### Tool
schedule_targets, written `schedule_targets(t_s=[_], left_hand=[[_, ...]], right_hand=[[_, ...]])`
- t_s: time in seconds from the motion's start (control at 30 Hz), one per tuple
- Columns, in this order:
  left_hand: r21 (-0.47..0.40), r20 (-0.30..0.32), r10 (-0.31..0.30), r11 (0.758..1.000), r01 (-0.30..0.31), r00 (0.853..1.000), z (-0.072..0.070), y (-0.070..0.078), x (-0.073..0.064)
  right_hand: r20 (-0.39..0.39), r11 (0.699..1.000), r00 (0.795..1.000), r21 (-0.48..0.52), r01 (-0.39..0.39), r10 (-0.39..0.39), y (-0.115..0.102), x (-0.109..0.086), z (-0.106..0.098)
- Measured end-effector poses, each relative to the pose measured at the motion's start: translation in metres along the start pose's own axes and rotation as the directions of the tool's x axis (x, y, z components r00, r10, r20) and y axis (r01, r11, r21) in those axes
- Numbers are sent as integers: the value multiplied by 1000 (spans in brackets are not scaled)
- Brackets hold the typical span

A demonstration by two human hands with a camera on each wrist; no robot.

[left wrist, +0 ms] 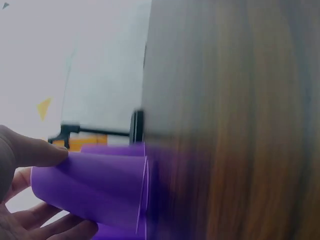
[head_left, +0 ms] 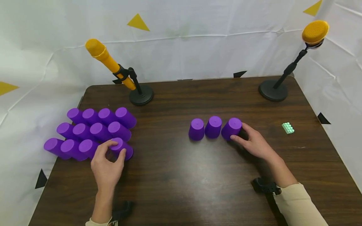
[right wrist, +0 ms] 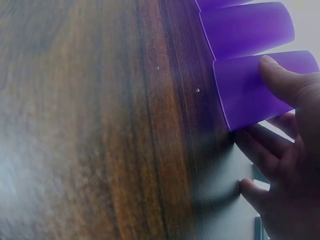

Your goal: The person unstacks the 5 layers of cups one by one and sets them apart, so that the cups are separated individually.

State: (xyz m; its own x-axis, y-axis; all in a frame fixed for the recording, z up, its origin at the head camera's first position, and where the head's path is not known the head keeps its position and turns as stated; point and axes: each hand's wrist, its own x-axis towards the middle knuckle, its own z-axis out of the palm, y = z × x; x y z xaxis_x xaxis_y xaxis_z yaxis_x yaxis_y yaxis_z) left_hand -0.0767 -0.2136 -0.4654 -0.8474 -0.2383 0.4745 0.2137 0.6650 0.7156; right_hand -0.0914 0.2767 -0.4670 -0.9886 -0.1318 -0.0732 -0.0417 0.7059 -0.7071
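Note:
My left hand (head_left: pixel 108 169) holds a purple cup (head_left: pixel 124 151) between thumb and fingers, at the near right corner of a group of upside-down purple cups (head_left: pixel 99 131). In the left wrist view the thumb lies on one side of that cup (left wrist: pixel 95 187) and fingers curl round the other; whether its rim touches the table cannot be told. My right hand (head_left: pixel 257 146) grips the rightmost of three upside-down purple cups standing in a row, this cup (head_left: pixel 231 129) being next to the middle one (head_left: pixel 213 127). In the right wrist view its rim (right wrist: pixel 220 95) meets the tabletop.
At the back left a yellow microphone (head_left: pixel 106 59) leans on a black stand (head_left: pixel 142 95). Another yellow microphone (head_left: pixel 315 31) stands at the back right on a round black base (head_left: pixel 272 90). A mint-green toy brick (head_left: pixel 288 128) lies right of my right hand on the dark wooden table (head_left: pixel 175 182).

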Motion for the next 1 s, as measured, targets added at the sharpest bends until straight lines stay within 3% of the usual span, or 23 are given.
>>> schedule_targets(t_s=[0.13,0.3,0.77,1.0], left_hand=[[87,-67,1,996,5,998,-9,-10,4],[124,-97,-45,991,57,994,-13,-18,8],[118,-124,-86,988,101,989,-14,-17,9],[105,-129,-66,991,79,989,-16,-17,9]], right_hand=[[1,1000,1000,-1,-6,6,1,1,1],[0,1000,1000,-3,-9,9,1,1,1],[1,1000,1000,5,4,-4,-1,-1,-1],[-3,1000,1000,2,5,-5,1,0,0]])
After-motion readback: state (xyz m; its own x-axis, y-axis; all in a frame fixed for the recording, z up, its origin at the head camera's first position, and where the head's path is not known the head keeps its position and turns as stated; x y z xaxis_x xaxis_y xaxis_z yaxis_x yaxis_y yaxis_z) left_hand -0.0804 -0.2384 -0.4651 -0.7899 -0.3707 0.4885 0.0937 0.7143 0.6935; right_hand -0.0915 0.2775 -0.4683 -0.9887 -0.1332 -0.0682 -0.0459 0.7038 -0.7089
